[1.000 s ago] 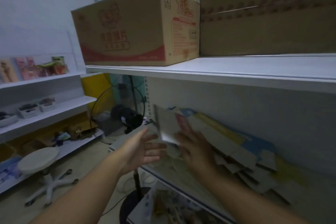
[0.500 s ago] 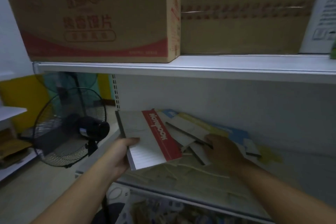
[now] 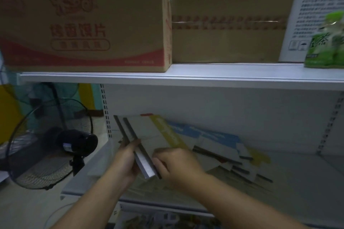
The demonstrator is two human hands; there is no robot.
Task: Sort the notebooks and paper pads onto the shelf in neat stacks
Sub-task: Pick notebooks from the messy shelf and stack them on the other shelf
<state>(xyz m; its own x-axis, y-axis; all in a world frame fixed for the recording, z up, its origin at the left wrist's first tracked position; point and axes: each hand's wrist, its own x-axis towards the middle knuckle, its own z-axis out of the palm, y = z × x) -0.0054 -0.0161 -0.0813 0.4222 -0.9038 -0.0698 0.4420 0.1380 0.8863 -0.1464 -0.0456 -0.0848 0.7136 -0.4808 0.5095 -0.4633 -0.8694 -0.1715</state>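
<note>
Now both hands are gripping two stacked notebooks (image 3: 149, 135) over the shelf's (image 3: 297, 178) left end.

Left hand (image 3: 126, 161) is clasping their near edge while right hand (image 3: 176, 165) is pinching the corner (yellow-striped cover on top); loose pads (image 3: 219, 147) are lying jumbled just to the right, cardboard boxes (image 3: 83, 22) are sitting on the board above, and a fan (image 3: 50, 143) is standing off left.

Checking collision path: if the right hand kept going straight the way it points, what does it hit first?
The right hand points left, at the notebooks it already touches; the left hand grips them from the other side. Past those, likely the fan, though depth is unclear.
</note>
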